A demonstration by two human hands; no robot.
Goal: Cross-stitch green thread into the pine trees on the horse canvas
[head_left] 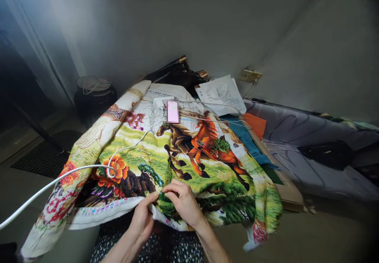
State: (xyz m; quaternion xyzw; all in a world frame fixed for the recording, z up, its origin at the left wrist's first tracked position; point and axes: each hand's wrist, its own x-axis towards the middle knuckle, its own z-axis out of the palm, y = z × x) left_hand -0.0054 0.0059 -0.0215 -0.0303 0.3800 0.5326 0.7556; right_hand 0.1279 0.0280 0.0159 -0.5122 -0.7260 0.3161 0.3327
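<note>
A large cross-stitch cloth (139, 136) with horses, flowers and green grass spreads over the surface in front of me. At its near edge my left hand (143, 213) is closed on the fabric, its thumb on top. Right beside it my right hand (183, 201) pinches at the green stitched area, fingertips nearly touching the left thumb. What this pinch holds is too small to make out. Loose green threads (168, 170) trail over the cloth just above my hands. A tangle of green thread (222, 145) lies on the orange horse.
A phone with a pink screen (173, 111) and a white cable (59, 179) rest on the cloth. The cloth's left side is rolled up (94, 136). Behind are a white printed bag (222, 95) and a dark bag (171, 71). A round stool (94, 97) stands back left.
</note>
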